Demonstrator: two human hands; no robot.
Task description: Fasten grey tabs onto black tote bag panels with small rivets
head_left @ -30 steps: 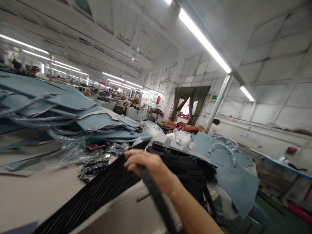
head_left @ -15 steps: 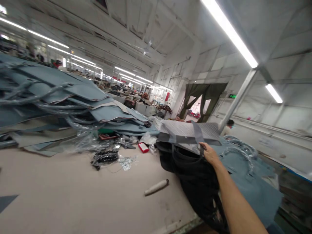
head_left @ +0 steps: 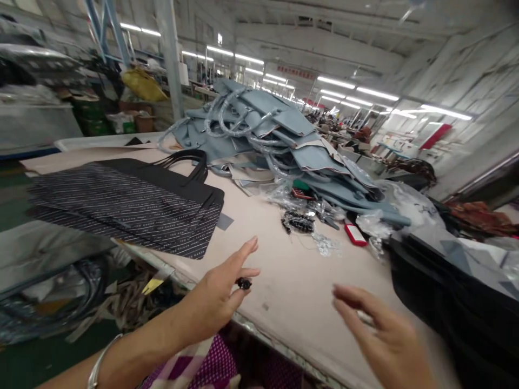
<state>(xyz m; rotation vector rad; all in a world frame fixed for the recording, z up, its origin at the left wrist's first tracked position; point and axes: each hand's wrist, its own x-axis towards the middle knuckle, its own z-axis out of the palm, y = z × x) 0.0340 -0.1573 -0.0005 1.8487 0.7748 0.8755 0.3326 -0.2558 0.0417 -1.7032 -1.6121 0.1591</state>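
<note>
The worktop is bare between the two hands and up to the clutter behind, with its near edge running slantwise below the left hand. At the left, the stack of striped black bag pieces lies on the worktop with its front part jutting past that edge, the handles standing up behind; a small grey scrap lies just beside its right end. On the right, a heap of black material bounds the open room. Along the back sit a dark bundle, a red-rimmed item and the blue-grey bag pile.

The left hand is over the worktop, fingers spread; a small dark piece shows between finger and thumb, and I cannot tell whether it is pinched or worn. The right hand, near the black heap, is blurred and cut off by the lower border; its thumb and fingers curve around something pale, but I cannot tell whether it grips anything. The black heap runs out of view at the right, its shape hard to make out
</note>
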